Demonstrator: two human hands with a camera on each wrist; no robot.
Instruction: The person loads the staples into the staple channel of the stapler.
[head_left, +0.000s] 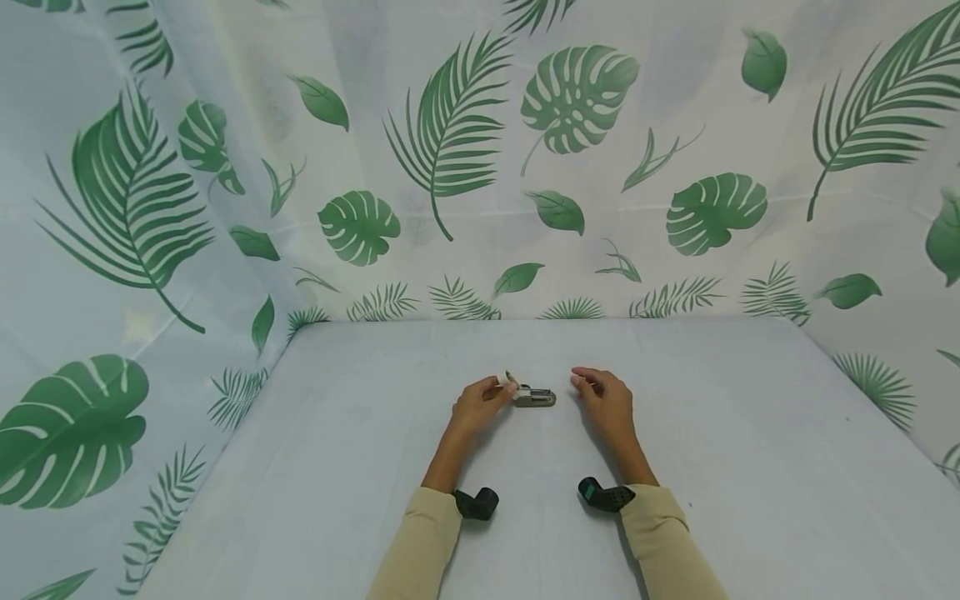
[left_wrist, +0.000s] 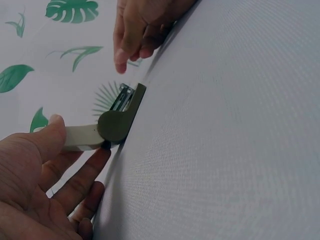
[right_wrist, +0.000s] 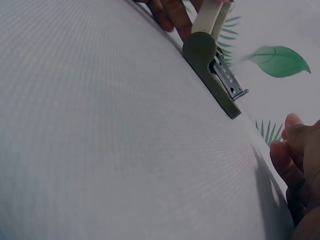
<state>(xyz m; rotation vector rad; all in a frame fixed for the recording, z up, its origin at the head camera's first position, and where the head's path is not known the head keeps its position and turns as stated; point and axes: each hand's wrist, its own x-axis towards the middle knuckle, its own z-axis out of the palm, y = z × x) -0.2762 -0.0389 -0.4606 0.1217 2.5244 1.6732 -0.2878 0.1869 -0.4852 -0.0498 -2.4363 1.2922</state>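
Note:
A small stapler [head_left: 536, 399] with an olive-green base and a cream top arm stands on the white table, its top swung up and back. The metal staple channel [right_wrist: 227, 77] is exposed in the right wrist view. My left hand [head_left: 477, 406] pinches the raised cream arm [left_wrist: 82, 136] between thumb and fingers, at the hinge end. Just right of the stapler's front end, my right hand [head_left: 609, 406] hovers apart from it with loosely bent fingers. Nothing shows between the right thumb and fingers [right_wrist: 283, 157], though part of that hand is outside the right wrist view.
The white-covered table [head_left: 337, 467] spreads around both hands. Behind it and at the sides hang white curtains [head_left: 480, 250] with green leaf prints. A dark device is strapped to each wrist, over or near the beige sleeves [head_left: 418, 542].

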